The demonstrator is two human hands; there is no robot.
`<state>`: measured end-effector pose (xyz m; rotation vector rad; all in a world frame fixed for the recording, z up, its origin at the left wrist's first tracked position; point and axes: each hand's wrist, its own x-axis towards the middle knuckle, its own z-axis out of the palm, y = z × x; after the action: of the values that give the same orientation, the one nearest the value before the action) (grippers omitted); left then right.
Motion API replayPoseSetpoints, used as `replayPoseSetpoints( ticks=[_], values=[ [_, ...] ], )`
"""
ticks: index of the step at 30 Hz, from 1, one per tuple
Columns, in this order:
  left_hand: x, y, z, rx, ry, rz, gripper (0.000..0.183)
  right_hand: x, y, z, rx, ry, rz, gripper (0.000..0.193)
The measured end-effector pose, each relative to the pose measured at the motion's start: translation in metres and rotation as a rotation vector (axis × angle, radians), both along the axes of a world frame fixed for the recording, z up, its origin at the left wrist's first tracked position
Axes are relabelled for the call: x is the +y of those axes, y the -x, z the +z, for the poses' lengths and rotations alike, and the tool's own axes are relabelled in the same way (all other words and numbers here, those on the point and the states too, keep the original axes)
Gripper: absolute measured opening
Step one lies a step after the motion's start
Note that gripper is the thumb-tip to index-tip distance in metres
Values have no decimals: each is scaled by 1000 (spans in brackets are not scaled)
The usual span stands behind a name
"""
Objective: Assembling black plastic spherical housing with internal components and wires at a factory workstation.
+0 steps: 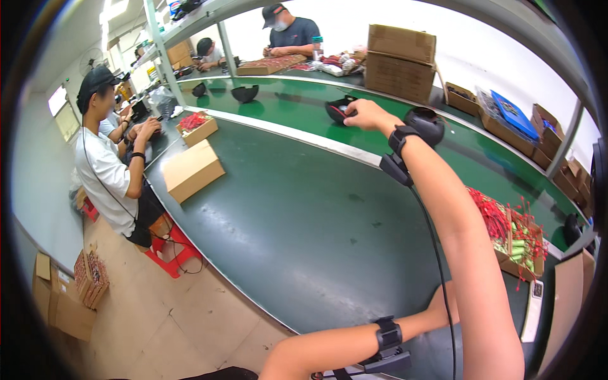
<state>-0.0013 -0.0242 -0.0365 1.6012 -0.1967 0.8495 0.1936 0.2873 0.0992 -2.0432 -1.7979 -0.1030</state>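
Observation:
My right hand [368, 116] reaches out over the green conveyor belt, its fingers closed on the rim of a black bowl-shaped shell [335, 114]. Something red shows inside that shell. A glossy black rounded shell [429, 130] sits on the belt just to the right, beyond my right wrist. My left hand [438, 309] is low over the dark green table [304, 221], partly behind my right forearm. Its fingers are hidden, so I cannot see whether it holds anything. Both wrists wear black straps with small devices, and a cable hangs along the right arm.
Right of my arm stands a box of red wires and green parts [516, 244], with a white device [532, 310] close by. More black shells [245, 94] lie farther along the belt [285, 104]. A cardboard box [192, 170] is at left, near a seated co-worker [107, 158].

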Motion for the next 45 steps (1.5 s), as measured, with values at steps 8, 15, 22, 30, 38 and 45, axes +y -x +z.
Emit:
replayPoseSetpoints(
  ticks=[8,15,22,30,38,45],
  values=[
    [-78,-69,-106,351,1338,-582,23,54,30,-40,-69,179,-221,46],
    [-68,-73,-99,236,802,-678,33,51,8,-58,-149,192,-337,35],
    [5,21,-48,-57,525,-573,30,16,-42,-45,140,-272,-241,17],
    [7,-9,23,267,-36,-90,28,-75,-2,32,682,-182,30,12],
    [31,-4,20,185,811,-234,27,-294,96,71,798,-332,210,10],
    [17,5,76,57,1044,-270,61,-451,161,7,594,-310,-42,18]
  ],
)
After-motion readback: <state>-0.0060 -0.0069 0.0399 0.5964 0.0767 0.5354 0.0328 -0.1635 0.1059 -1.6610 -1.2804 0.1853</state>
